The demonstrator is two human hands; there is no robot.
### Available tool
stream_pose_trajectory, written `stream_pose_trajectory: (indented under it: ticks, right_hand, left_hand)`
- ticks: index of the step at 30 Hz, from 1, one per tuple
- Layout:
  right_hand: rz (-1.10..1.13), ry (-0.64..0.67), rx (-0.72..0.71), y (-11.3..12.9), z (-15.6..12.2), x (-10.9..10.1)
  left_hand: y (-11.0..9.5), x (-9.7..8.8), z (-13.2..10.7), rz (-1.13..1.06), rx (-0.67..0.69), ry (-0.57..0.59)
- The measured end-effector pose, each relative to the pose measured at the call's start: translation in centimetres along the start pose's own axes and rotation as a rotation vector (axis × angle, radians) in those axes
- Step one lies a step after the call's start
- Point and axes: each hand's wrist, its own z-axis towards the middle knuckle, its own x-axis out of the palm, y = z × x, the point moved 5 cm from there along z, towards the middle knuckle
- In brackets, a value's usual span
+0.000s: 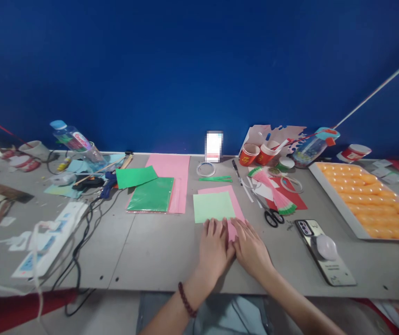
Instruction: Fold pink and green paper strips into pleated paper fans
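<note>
A light green sheet of paper [213, 207] lies over a pink sheet of paper [237, 204], whose edge shows at the top and right. My left hand [215, 244] rests with its fingers stretched out at the lower edge of the green sheet. Beside it, my right hand [253, 249] lies flat on the lower part of the pink sheet, fingers extended. The thumbs come close together between the hands. What lies under the palms is hidden. Just behind the sheets are narrow green paper strips [215, 178] and a coil of white wire [205, 169].
Black-handled scissors [272, 217] and a phone [325, 253] lie to the right, with a tray of orange candles or similar [363, 200] beyond. Red paper cups [249, 154] stand behind. Left are a green paper pack [152, 195], glue gun [108, 185] and power strip [51, 239].
</note>
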Motion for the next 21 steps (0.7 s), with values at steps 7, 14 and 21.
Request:
stream_pose_trajectory:
  ticks: [7, 14, 21]
  right_hand:
    - [-0.027, -0.015, -0.007, 0.1, 0.0, -0.1]
    - [-0.014, -0.025, -0.009, 0.0, -0.1, -0.1]
    - [0.009, -0.041, 0.010, -0.2, -0.1, 0.0]
  left_hand:
    - [1.0, -0.9, -1.0, 0.001, -0.058, -0.024]
    - [2.5, -2.6, -2.2, 0.076, -0.095, -0.019]
    - [3.1, -3.1, -2.7, 0.139, -0.149, -0.004]
